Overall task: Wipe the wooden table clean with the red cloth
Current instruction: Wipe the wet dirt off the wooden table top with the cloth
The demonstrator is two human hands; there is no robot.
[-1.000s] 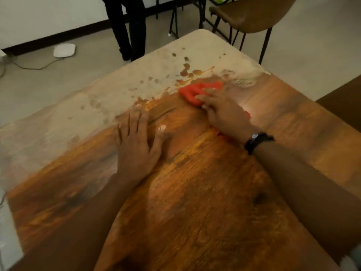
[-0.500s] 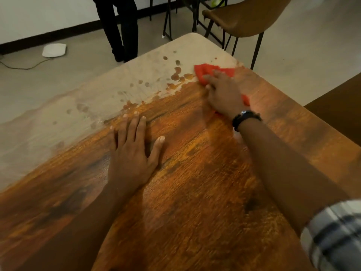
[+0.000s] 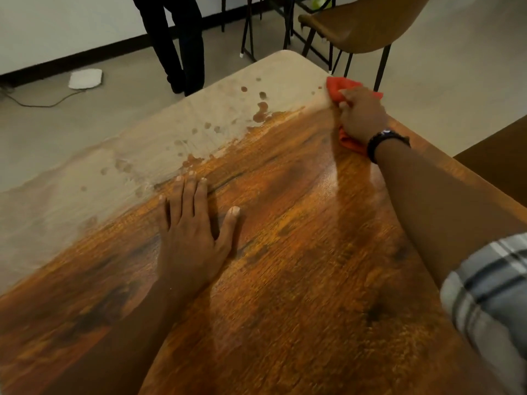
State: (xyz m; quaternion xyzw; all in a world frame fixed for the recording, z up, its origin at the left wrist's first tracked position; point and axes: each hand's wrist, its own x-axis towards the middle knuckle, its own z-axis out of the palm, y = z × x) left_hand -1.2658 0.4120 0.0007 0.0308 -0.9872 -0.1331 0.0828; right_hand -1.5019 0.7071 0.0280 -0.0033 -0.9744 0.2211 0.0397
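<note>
The wooden table [image 3: 299, 280] fills the view; its near part is glossy orange-brown, its far left part pale and dusty with several dark spots [image 3: 261, 111]. My right hand [image 3: 362, 116] presses the red cloth [image 3: 338, 86] down near the table's far right edge, fingers curled over it, so most of the cloth is hidden. My left hand [image 3: 194, 232] lies flat on the middle of the table, fingers straight and spread, holding nothing.
A brown chair [image 3: 362, 27] stands just beyond the far corner. A person's dark-trousered legs [image 3: 176, 44] stand on the floor behind the table. A white device [image 3: 85, 78] with a cable lies on the floor at left. Dark furniture [image 3: 502, 158] sits at right.
My right hand has pushed the red cloth away from the table's middle toward the far right edge, leaving a shiny wet streak. My left hand has stayed flat in place.
</note>
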